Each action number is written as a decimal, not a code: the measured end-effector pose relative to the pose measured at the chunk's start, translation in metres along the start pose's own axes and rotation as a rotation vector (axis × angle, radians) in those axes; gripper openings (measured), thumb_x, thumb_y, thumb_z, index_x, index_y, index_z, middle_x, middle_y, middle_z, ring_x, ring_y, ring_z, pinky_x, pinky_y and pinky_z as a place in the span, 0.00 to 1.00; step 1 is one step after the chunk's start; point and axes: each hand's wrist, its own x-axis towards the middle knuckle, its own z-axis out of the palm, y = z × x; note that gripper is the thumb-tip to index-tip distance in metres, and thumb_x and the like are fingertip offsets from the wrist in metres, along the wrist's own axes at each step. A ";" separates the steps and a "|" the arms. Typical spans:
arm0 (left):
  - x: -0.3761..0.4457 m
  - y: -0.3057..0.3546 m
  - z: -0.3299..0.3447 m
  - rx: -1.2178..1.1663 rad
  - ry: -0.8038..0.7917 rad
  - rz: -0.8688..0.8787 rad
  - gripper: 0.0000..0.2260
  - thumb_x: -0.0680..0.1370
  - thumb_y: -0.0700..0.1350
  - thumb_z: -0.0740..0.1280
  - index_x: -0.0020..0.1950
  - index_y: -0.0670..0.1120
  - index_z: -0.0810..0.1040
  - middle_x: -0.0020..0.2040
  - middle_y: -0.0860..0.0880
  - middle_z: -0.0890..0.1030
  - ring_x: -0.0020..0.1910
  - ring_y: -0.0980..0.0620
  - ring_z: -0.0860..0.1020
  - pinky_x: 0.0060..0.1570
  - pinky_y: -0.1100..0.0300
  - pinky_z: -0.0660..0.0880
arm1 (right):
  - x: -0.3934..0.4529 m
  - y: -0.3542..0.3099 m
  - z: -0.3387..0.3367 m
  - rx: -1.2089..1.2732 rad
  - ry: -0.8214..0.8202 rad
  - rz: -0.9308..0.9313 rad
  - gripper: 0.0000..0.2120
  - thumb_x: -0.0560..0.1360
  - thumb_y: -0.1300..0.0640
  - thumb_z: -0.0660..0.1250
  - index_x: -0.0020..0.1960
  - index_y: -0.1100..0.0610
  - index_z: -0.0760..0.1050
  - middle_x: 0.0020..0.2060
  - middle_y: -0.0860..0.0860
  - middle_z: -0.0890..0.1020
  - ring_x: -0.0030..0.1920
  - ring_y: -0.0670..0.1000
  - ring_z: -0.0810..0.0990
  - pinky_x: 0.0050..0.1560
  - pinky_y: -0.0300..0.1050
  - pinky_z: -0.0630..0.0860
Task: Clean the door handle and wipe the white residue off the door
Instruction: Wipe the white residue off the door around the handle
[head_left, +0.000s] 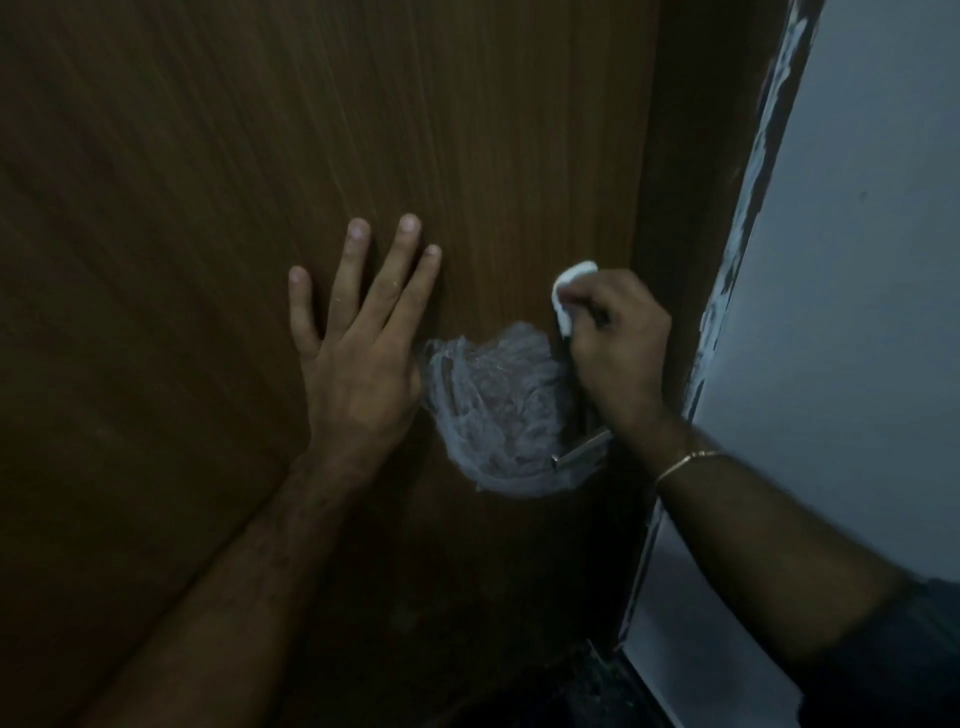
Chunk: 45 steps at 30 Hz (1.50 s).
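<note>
Left hand flat on the brown wooden door, fingers straight and spread, pointing to 12 o'clock. Right hand at 3 o'clock of it, fingers curled, pinching a small white cloth against the door near its edge. Door handle sits between the hands, mostly wrapped in crumpled clear plastic; only a metal end shows at 5 o'clock of the wrap. Thin bracelet on right wrist. Pale wall at 3 o'clock, paint ragged along the frame.
</note>
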 end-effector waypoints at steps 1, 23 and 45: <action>-0.001 0.000 0.000 0.004 0.002 -0.005 0.29 0.78 0.42 0.55 0.81 0.54 0.58 0.82 0.55 0.55 0.81 0.51 0.46 0.75 0.44 0.35 | 0.007 -0.002 0.001 0.025 0.037 -0.017 0.07 0.74 0.66 0.69 0.49 0.59 0.82 0.49 0.52 0.82 0.51 0.44 0.79 0.55 0.32 0.75; -0.001 0.003 -0.006 -0.051 -0.005 -0.021 0.31 0.78 0.38 0.59 0.80 0.53 0.59 0.81 0.54 0.56 0.81 0.51 0.47 0.75 0.39 0.41 | -0.005 0.026 -0.012 -0.049 0.023 0.164 0.07 0.72 0.68 0.70 0.46 0.60 0.84 0.46 0.52 0.83 0.46 0.43 0.78 0.49 0.19 0.67; -0.002 0.006 -0.011 -0.069 -0.034 -0.041 0.31 0.78 0.38 0.60 0.80 0.53 0.58 0.82 0.55 0.54 0.80 0.52 0.44 0.75 0.40 0.40 | -0.030 0.035 -0.013 -0.294 -0.360 0.329 0.07 0.74 0.66 0.69 0.49 0.58 0.83 0.51 0.52 0.81 0.48 0.47 0.79 0.47 0.33 0.70</action>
